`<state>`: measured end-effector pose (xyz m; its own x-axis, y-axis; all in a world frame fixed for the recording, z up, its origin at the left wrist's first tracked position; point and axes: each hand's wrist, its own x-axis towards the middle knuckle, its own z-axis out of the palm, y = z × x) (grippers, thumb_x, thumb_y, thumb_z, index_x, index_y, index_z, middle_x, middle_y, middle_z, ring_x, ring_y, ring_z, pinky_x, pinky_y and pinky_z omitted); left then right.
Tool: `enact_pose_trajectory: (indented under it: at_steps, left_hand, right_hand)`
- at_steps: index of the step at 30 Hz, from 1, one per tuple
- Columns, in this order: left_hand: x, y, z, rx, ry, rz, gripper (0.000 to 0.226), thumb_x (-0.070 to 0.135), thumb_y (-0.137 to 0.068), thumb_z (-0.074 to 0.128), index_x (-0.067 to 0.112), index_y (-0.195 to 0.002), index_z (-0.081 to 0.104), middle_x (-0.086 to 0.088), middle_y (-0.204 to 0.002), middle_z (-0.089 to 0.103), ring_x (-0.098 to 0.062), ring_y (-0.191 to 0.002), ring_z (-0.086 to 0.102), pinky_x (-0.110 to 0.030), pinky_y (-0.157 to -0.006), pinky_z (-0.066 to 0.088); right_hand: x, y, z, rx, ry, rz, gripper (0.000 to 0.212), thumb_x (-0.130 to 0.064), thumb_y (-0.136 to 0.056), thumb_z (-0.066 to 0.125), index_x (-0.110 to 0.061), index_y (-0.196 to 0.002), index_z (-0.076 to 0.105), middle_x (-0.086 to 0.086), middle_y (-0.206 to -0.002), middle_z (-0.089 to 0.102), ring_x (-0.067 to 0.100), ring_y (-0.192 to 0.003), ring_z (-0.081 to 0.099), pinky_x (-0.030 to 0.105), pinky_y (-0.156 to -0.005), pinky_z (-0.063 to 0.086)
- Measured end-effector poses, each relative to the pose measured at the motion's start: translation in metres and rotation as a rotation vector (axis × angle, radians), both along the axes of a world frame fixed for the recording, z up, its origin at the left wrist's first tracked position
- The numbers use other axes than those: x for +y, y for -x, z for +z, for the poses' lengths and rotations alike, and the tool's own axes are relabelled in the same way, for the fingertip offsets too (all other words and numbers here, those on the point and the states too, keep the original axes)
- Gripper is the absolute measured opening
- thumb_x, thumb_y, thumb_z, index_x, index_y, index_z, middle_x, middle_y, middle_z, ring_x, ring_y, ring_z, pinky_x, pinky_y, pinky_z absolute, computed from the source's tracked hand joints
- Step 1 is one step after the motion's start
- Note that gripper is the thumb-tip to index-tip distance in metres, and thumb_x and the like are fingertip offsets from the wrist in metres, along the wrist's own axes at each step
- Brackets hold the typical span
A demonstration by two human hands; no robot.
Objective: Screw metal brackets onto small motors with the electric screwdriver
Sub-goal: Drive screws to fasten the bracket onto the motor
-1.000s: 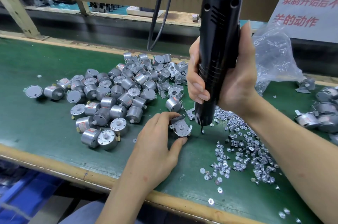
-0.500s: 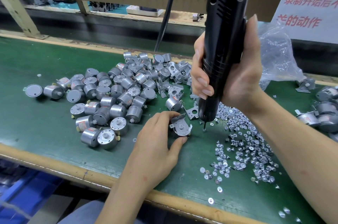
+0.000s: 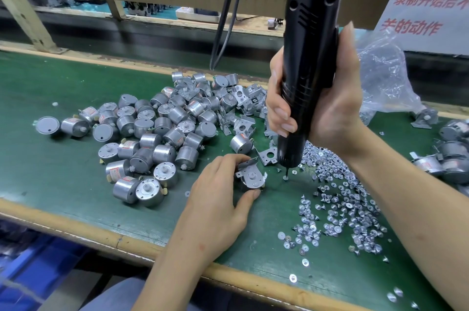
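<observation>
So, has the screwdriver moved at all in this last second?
Yes, slightly. The screwdriver has shifted right, away from the held motor, which stayed put, and toward the screws.

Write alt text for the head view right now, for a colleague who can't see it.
The right hand grips an upright black electric screwdriver, its bit pointing down at a loose screw on the green bench, while the left hand holds a bracketed motor beside it. Loose motors lie left, scattered screws right.
</observation>
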<state>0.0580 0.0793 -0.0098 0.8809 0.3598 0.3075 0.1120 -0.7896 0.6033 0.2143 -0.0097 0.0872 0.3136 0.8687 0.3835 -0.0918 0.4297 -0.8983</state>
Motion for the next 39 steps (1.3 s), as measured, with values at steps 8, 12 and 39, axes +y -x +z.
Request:
enact_pose_trajectory:
  at_steps: [8, 12, 39]
  left_hand:
    - [0.0, 0.0, -0.001, 0.001, 0.0, 0.002, 0.042, 0.033, -0.087, 0.071, 0.03, -0.123, 0.05, 0.031, -0.098, 0.043, 0.017, -0.092, 0.041, -0.002, -0.083, 0.03]
    - [0.001, 0.0, -0.001, -0.006, 0.002, 0.001, 0.042, 0.031, -0.086, 0.072, 0.029, -0.123, 0.051, 0.032, -0.097, 0.043, 0.017, -0.091, 0.041, -0.002, -0.082, 0.03]
    - [0.004, 0.0, -0.002, -0.025, 0.052, -0.01, 0.039, 0.028, -0.082, 0.078, 0.031, -0.114, 0.056, 0.046, -0.092, 0.045, 0.018, -0.085, 0.045, -0.001, -0.076, 0.031]
  right_hand:
    - [0.001, -0.002, -0.001, -0.005, 0.02, -0.012, 0.068, -0.066, -0.082, 0.014, -0.007, -0.082, 0.047, 0.006, -0.05, 0.045, 0.024, -0.036, 0.029, 0.027, -0.04, 0.03]
    - [0.0, -0.002, -0.002, 0.004, 0.017, -0.018, 0.068, -0.068, -0.081, 0.017, -0.007, -0.083, 0.049, 0.007, -0.051, 0.045, 0.019, -0.035, 0.036, 0.026, -0.042, 0.032]
    - [0.001, 0.004, 0.015, -0.081, -0.054, -0.158, 0.074, -0.056, -0.095, -0.004, -0.01, -0.088, 0.054, 0.007, -0.059, 0.052, 0.022, -0.044, 0.046, 0.031, -0.051, 0.041]
